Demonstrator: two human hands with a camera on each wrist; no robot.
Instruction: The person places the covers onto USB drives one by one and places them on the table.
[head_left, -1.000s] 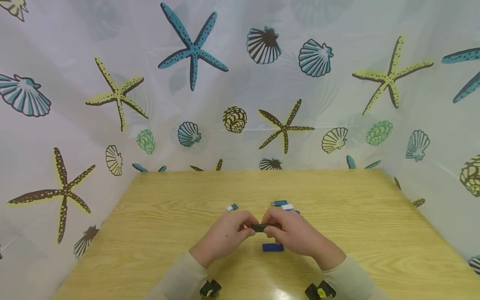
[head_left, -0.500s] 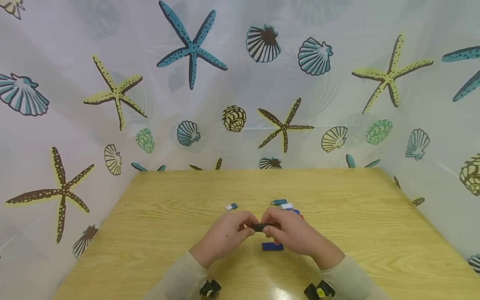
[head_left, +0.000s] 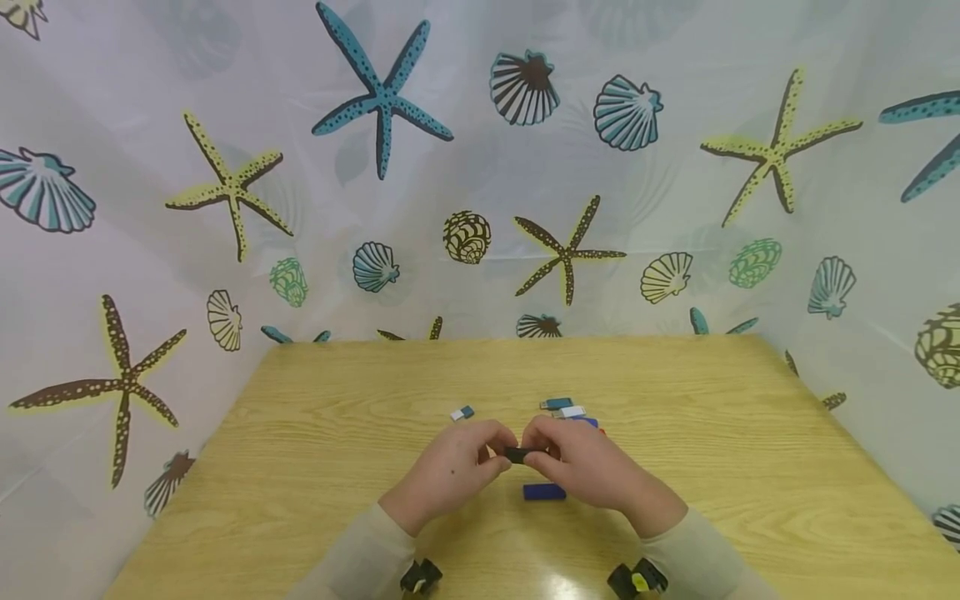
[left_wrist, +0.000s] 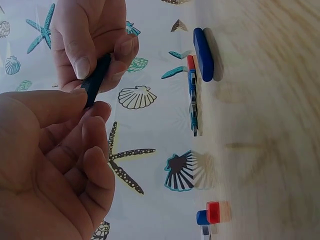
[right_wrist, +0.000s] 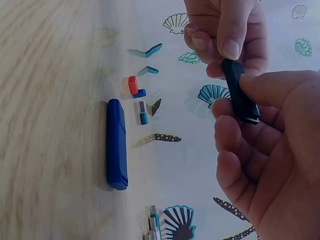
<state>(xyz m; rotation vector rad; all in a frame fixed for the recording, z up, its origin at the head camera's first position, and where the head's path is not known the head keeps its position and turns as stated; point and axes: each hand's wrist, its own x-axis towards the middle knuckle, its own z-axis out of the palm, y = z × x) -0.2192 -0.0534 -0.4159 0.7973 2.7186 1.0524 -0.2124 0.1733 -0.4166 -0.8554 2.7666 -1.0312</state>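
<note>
My left hand [head_left: 453, 467] and right hand [head_left: 588, 467] meet over the table, holding a black USB stick [head_left: 517, 455] between them. Each pinches one end with thumb and fingers. In the right wrist view the stick [right_wrist: 240, 95] slants, and a thin metallic edge shows at its lower end, by my right fingers [right_wrist: 232, 165]. The left wrist view has my left thumb [left_wrist: 55, 105] on the lower end of the stick [left_wrist: 96, 82]. Just below the hands, a dark blue oblong stick [head_left: 543, 492] lies flat on the table.
Beyond my right hand lie a teal USB stick [head_left: 557, 403], a white one [head_left: 572, 412] and a blue one [head_left: 588, 422], partly hidden. A small white-and-teal stick [head_left: 462, 412] lies beyond my left hand. A red-and-blue piece [right_wrist: 133, 85] shows in the wrist views. Shell-patterned curtain [head_left: 480, 167] encloses the table.
Both hands stay in place with the black USB stick. It tilts slightly, and the right fingers shift a little on it. The head view drifts slightly.
</note>
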